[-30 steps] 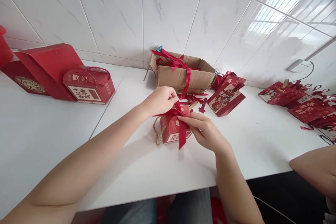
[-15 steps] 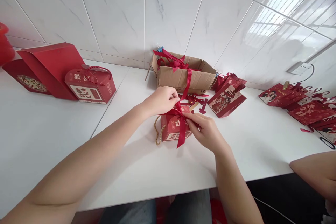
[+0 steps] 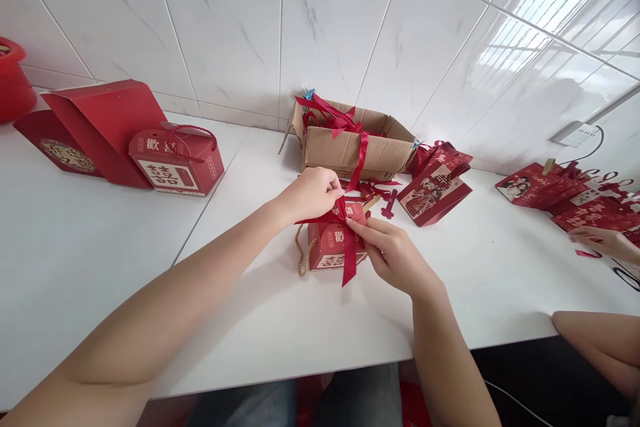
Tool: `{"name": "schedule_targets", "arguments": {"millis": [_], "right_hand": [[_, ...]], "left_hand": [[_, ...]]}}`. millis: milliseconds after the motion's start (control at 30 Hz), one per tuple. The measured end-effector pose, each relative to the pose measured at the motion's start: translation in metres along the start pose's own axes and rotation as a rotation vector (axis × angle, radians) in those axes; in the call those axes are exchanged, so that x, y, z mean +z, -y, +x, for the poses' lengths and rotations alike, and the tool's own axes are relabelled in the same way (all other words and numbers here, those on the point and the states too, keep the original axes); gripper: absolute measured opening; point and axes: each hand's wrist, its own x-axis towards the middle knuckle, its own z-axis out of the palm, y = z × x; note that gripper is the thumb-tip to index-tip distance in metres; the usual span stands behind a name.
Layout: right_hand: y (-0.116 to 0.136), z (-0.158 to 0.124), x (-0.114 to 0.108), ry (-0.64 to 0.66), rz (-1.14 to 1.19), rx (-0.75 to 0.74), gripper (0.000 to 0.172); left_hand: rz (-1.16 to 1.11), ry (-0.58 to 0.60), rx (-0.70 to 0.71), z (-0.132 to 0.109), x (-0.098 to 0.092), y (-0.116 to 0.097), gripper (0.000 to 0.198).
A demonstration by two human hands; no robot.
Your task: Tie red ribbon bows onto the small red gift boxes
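Observation:
A small red gift box [image 3: 325,239] with pale printed characters stands on the white table, a gold rope handle [image 3: 301,257] hanging at its left. Red satin ribbon [image 3: 349,260] crosses its top, with one tail falling down the front and another stretching left. My left hand [image 3: 316,193] pinches the ribbon above the box. With thumb and index finger, my right hand [image 3: 387,243] presses on the ribbon where it crosses at the box's upper edge. Fingertips cover part of that crossing, so its exact form is hidden.
Behind the box stands a cardboard carton [image 3: 357,150] draped with red ribbons. Another red box [image 3: 180,163] is at left, beside large red packaging [image 3: 110,127]. A red gift bag [image 3: 435,193] stands right of the carton. Another person's hand [image 3: 607,242] is near several bags [image 3: 595,210].
Both my hands stay at the ribbon with little movement; its left tail now shows more clearly. A co-worker's hand has come into view at the right, and the view has shifted slightly.

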Motion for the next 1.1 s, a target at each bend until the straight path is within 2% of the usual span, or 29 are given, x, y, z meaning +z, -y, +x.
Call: {"name": "schedule_targets", "arguments": {"millis": [133,367,667,1100], "right_hand": [[0.001,0.000,0.000,-0.008,0.018,0.023,0.045],[0.005,0.000,0.006,-0.166,0.115,0.143,0.035],[0.004,-0.002,0.002,0.005,0.070,0.124,0.042],[0.004,0.000,-0.005,0.151,0.084,0.117,0.046]], "left_hand": [[0.022,-0.006,-0.013,-0.001,-0.001,-0.002,0.015],[0.040,0.001,-0.029,-0.003,-0.006,-0.005,0.016],[0.040,-0.022,-0.007,0.000,0.003,-0.002,0.017],[0.128,-0.101,-0.011,0.003,0.015,0.003,0.012]]}}
